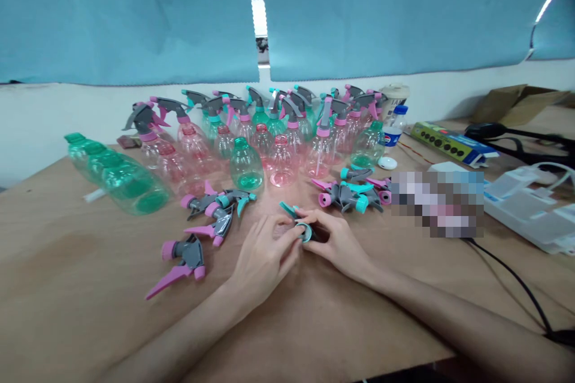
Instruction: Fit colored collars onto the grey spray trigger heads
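Observation:
Both hands meet above the front of the table around one grey and teal trigger spray head (309, 231), its round collar facing me. My left hand (265, 254) pinches at the collar's near rim; whether a small part sits between the fingertips cannot be made out. From the other side, my right hand (340, 245) grips the spray head, thumb and fingers closed on its body. Loose pink and grey spray heads (186, 254) lie left of my hands, with a teal one (236, 198) among them. More loose spray heads (345, 196) are heaped beyond my right hand.
Pink and green bottles, some with spray heads fitted, crowd the back; an open green bottle (246, 164) stands in front. Green bottles (135, 182) are grouped at left. To the right are a Pepsi bottle (393, 134), a long box (449, 142), a clear plastic case (525, 203) and a black cable (516, 275).

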`<move>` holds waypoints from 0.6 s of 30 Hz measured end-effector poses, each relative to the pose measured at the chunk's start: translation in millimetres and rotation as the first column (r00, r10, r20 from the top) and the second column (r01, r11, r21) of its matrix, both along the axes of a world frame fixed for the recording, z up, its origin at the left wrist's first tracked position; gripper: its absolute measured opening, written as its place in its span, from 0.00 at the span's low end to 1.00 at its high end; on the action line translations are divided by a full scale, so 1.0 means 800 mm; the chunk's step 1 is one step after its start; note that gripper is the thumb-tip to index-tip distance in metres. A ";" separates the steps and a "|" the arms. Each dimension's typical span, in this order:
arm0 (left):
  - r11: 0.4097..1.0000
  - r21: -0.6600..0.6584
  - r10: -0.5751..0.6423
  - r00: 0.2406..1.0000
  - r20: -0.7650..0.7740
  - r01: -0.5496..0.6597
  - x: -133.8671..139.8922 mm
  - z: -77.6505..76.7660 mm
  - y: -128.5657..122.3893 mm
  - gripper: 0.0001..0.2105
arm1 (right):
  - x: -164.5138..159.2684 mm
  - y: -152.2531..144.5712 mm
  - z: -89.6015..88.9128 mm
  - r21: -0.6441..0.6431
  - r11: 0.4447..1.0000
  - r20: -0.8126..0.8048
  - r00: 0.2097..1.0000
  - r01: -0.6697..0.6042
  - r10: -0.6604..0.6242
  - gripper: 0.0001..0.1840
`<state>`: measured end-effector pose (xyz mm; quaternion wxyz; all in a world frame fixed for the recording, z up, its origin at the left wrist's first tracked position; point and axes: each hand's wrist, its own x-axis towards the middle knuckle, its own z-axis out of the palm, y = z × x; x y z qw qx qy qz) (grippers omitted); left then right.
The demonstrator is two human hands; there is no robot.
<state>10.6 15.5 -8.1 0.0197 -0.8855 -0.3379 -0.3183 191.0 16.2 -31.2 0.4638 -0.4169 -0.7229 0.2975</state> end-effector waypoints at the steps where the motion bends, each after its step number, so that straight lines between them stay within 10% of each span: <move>1: 0.999 -0.020 -0.029 0.999 0.020 0.029 0.000 -0.001 0.000 0.10 | 0.000 -0.001 0.001 0.003 1.000 0.001 1.000 0.004 -0.004 0.11; 18: 0.982 -0.162 -0.086 0.991 0.100 0.101 -0.005 0.010 0.004 0.11 | -0.004 -0.004 0.006 0.014 0.999 0.063 0.997 -0.046 0.045 0.12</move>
